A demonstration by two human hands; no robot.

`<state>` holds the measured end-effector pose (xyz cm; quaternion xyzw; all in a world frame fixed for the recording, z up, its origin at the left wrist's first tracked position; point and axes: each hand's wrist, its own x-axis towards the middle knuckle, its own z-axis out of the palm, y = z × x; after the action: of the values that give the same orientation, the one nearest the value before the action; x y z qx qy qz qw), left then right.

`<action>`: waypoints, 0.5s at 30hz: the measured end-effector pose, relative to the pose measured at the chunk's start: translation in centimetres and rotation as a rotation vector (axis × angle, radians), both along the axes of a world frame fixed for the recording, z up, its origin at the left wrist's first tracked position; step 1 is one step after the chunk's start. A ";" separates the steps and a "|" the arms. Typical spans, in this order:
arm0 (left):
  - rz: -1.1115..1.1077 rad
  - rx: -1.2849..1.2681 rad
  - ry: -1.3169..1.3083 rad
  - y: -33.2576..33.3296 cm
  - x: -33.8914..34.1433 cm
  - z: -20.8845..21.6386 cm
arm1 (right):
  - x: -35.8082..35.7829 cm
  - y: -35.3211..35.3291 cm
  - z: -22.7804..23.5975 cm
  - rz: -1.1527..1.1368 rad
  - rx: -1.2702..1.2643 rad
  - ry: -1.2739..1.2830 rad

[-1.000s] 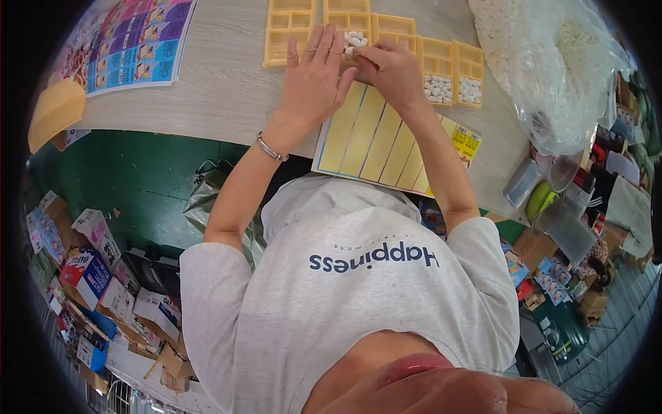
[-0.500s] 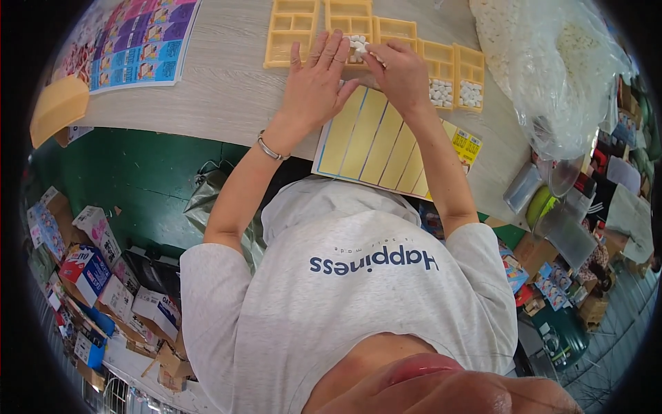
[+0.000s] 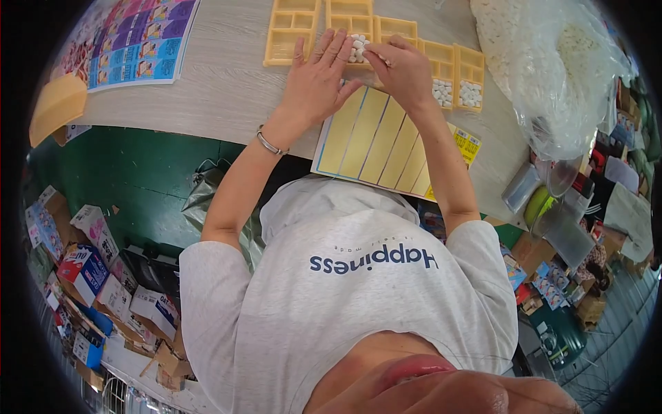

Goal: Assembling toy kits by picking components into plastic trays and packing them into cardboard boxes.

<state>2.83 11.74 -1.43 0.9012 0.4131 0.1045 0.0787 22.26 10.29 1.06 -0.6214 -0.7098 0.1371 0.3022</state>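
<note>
A row of pale yellow compartment trays lies across the far side of the table. My left hand (image 3: pixel 316 81) rests with fingers spread on the near left part of the second tray (image 3: pixel 350 8). Small white pellets (image 3: pixel 358 50) fill that tray's near compartment, between my hands. My right hand (image 3: pixel 405 74) is at their right edge, thumb and fingertips pinched together; what is between them, if anything, is too small to tell. It partly covers the third tray (image 3: pixel 396 27). The fourth tray (image 3: pixel 440 52) and fifth tray (image 3: pixel 472 56) hold white pellets in their near compartments. The leftmost tray (image 3: pixel 288 47) shows bare compartments.
Yellow striped card sheets (image 3: pixel 365 131) lie under my forearms at the table's front edge. Colourful printed sheets (image 3: pixel 148 45) and a yellow plastic piece (image 3: pixel 58 109) are at the left. A clear plastic bag (image 3: pixel 552 90) of pale material stands right. Cartons (image 3: pixel 86 272) crowd the left floor.
The fingers of my right hand have shifted slightly at the pellets, and more of the pellets in the second tray now shows. My left hand stays almost in place.
</note>
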 end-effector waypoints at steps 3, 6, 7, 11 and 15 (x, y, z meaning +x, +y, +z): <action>-0.014 -0.010 -0.015 0.0 0.0 -0.1 | 0.0 -0.3 -0.6 0.060 0.033 -0.040; -0.024 -0.010 -0.019 -0.1 0.0 -0.1 | -0.4 -0.1 -0.2 0.078 -0.058 -0.233; -0.028 -0.019 -0.016 0.0 -0.1 0.0 | -0.2 -0.1 -0.2 0.079 -0.061 -0.229; -0.021 -0.035 0.000 0.2 0.2 0.6 | 1.0 -0.2 0.7 0.020 0.017 -0.049; -0.076 -0.005 -0.032 0.3 0.9 0.6 | 2.6 -0.4 1.4 0.015 -0.046 0.204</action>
<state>3.68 12.02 -0.86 0.9143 0.3775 0.1146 0.0915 24.87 9.94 2.47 -0.6059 -0.6765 0.2181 0.3573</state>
